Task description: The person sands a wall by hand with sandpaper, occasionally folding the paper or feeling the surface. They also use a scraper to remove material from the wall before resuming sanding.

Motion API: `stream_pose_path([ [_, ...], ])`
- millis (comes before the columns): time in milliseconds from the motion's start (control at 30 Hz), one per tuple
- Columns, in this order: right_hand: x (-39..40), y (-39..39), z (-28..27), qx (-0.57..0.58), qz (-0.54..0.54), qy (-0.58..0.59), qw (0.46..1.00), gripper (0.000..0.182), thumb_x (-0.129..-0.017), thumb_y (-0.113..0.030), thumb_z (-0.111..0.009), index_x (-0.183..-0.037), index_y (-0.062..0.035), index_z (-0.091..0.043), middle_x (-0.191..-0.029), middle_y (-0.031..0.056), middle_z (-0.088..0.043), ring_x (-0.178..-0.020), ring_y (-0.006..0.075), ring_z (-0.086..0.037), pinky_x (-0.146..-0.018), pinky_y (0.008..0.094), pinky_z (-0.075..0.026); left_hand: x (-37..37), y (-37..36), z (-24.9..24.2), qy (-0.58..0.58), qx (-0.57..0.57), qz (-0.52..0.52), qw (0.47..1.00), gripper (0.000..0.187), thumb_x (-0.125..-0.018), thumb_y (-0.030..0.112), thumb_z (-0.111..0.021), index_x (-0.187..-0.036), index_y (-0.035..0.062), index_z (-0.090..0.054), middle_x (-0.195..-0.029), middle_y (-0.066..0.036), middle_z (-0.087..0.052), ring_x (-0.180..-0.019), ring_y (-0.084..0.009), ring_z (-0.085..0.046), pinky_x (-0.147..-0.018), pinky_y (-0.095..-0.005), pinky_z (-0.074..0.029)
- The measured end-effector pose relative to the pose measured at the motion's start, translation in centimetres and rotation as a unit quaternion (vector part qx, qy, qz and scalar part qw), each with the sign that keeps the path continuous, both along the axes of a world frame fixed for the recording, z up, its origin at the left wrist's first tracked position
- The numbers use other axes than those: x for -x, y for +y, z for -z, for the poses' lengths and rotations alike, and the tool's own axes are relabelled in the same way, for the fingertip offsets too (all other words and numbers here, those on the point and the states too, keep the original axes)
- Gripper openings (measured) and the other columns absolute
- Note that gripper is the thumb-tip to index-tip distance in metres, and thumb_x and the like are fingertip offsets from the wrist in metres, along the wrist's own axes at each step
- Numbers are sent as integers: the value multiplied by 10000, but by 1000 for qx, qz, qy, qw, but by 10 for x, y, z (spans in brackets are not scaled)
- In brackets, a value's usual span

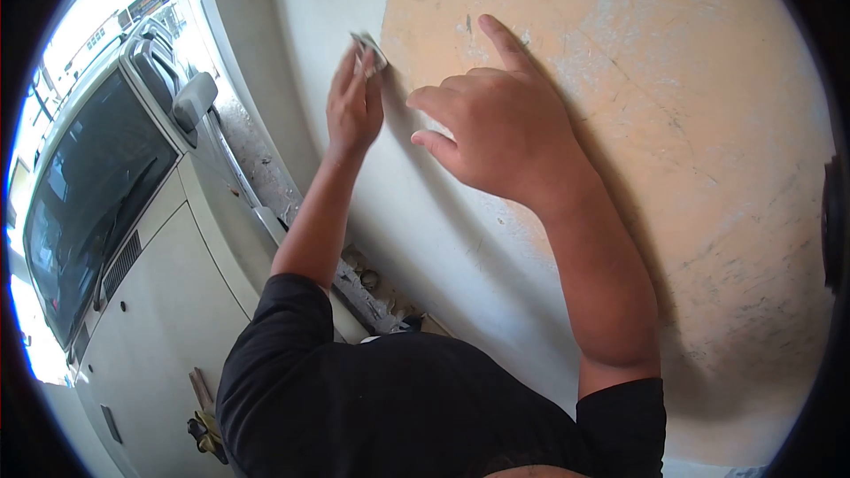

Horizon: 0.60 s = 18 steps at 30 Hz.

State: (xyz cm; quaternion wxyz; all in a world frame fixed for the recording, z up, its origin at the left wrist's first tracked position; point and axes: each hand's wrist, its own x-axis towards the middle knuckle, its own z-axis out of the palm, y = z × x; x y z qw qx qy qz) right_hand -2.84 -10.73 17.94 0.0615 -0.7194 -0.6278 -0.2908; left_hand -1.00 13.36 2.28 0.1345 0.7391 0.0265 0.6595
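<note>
My left hand (356, 106) is at the white part of the wall (332, 0), near the border of a peach-coloured patch (708, 106). Its fingers hold a small folded grey-white sheet (370, 51) against the surface; what the sheet is made of is unclear. Further right, my right hand (487, 124) is in front of the patch with its back to the camera. One finger stretches upward, the others bend to the left, and the thumb stands apart; nothing shows in this hand. Scratches and pale scraped marks cover the patch.
A white vehicle (168, 301) stands at the left, its side mirror (195, 102) near the wall. Debris (367, 279) lies along the wall's foot. A dark object (832, 226) is at the right edge. A yellowish-black item (205, 434) lies at the lower left.
</note>
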Motion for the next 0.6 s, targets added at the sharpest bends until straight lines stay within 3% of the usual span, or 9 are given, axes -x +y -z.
stream_pose_path([
  [33,-1,0,1,-11,-16,-1,1000,175,-856,-279,-655,-823,-108,-670,-685,85,-668,-740,238,-678,-1165,449,-242,-3,-1,-25,-27,-13,-32,999,325,-951,111,-546,-1251,4,-607,-1261,-246,-599,-1185,-341,-588,-953,-396,-491],
  [133,1,0,-1,8,2,5,1000,175,-856,-275,-652,-813,-105,-662,-689,85,-669,-741,239,-679,-1169,454,-235,-10,4,-76,-63,23,4,998,318,-965,112,-531,-1250,-13,-599,-1237,-248,-611,-1141,-349,-612,-924,-383,-505],
  [200,1,0,-1,2,-8,8,1000,179,-856,-276,-650,-812,-102,-659,-692,87,-670,-740,240,-679,-1169,458,-233,-5,-7,-93,-9,211,48,976,300,-982,118,-509,-1222,-39,-596,-1243,-244,-611,-1115,-360,-625,-918,-368,-506],
  [267,0,0,-1,-11,-15,12,1000,184,-857,-276,-648,-811,-98,-656,-694,90,-670,-738,241,-679,-1170,462,-230,-5,-20,-65,-13,202,60,977,280,-990,114,-491,-1192,-44,-602,-1259,-248,-601,-1141,-358,-613,-923,-353,-504],
  [300,0,0,-1,5,-2,12,1000,180,-837,-290,-672,-893,-119,-672,-711,73,-669,-763,227,-674,-1171,465,-233,-6,-28,-40,-15,195,72,978,266,-997,109,-472,-1162,-50,-608,-1275,-251,-591,-1167,-355,-602,-928,-338,-502],
  [367,0,1,-1,15,15,14,1000,229,-817,-303,-696,-976,-139,-687,-727,55,-668,-789,213,-668,-1173,468,-235,-16,-39,25,-88,248,267,927,269,-1001,84,-437,-1203,-42,-561,-1336,-263,-543,-1247,-354,-546,-1048,-396,-415],
  [433,0,3,0,34,2,43,999,235,-816,-309,-694,-975,-136,-685,-732,55,-667,-803,205,-667,-1174,471,-233,-3,-45,43,1,65,89,994,348,-1002,70,-418,-1334,-24,-462,-1380,-269,-502,-1309,-353,-487,-1141,-499,-262],
  [467,-1,3,1,30,6,45,999,235,-816,-309,-694,-975,-136,-685,-732,55,-667,-803,205,-667,-1174,471,-233,-10,-42,38,13,209,220,953,349,-1003,89,-434,-1334,-20,-434,-1410,-257,-475,-1324,-345,-471,-1160,-560,-154],
  [600,-1,3,2,43,3,23,999,230,-817,-304,-691,-973,-135,-682,-735,53,-665,-804,200,-665,-1177,473,-228,-17,-23,-55,-16,145,81,986,298,-995,91,-455,-1272,-16,-478,-1339,-238,-549,-1228,-355,-558,-1133,-532,-258],
])
